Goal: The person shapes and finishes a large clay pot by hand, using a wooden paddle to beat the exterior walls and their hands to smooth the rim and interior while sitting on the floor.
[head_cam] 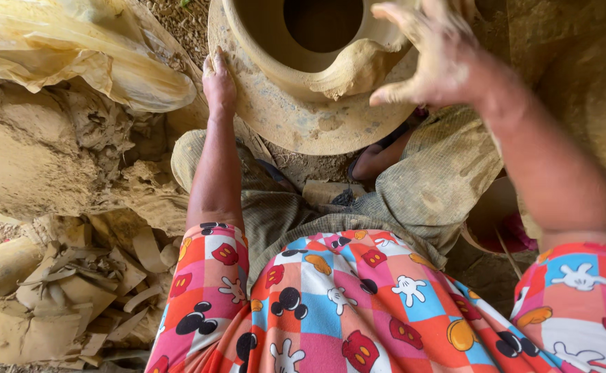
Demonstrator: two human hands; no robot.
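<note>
Clay heaps [47,159] and a plastic sheet [75,55] crowd the left side, leaving only a narrow gap beside the round wheel [296,124]. On the wheel sits a wet clay pot [296,48], its open mouth upward. Left hand [218,81] lies flat on the wheel's rim, fingers together. Right hand [434,52] hovers over the pot's wall, fingers spread, holding nothing.

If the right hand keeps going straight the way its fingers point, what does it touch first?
Most likely the clay pot: the right hand hovers with its fingers aimed left at the pot's rim and the lump there. Its height above them is unclear.
</note>
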